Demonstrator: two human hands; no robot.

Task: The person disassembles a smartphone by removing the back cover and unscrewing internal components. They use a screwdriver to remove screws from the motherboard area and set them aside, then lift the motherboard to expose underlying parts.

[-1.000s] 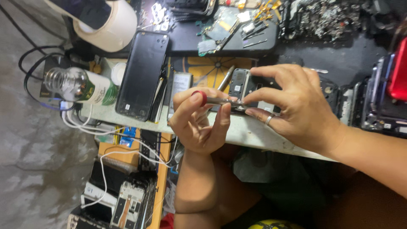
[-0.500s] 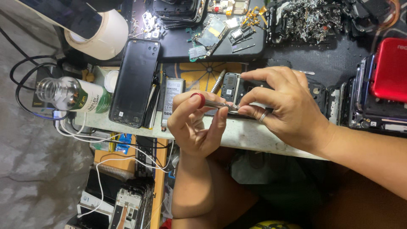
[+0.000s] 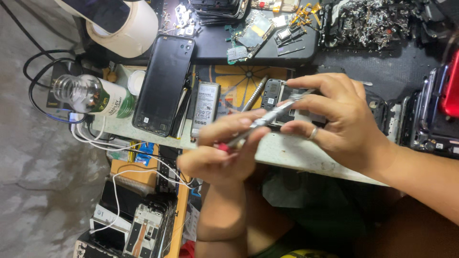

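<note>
My left hand [image 3: 215, 157] grips a slim metal screwdriver [image 3: 260, 122] with a red end. The tool slants up to the right, and its tip reaches an opened black phone body [image 3: 273, 95]. My right hand [image 3: 344, 124], a ring on one finger, curls over that phone and holds it down on the worktable [image 3: 296, 155] near its front edge. Most of the phone is hidden under the fingers. A grey phone battery [image 3: 205, 107] and a black phone back cover [image 3: 165, 83] lie just to the left.
A plastic bottle [image 3: 93, 95] lies at the table's left end, with a white tape roll [image 3: 126, 24] behind it. Circuit boards [image 3: 248, 36] and a heap of metal parts [image 3: 373, 21] fill the back. Dismantled phones [image 3: 430, 124] stand at the right, and cables [image 3: 43, 86] hang off the left.
My left hand has dropped toward the table's front edge, and the screwdriver has swung from nearly level to a slant. My right hand stays on the phone. The view has shifted.
</note>
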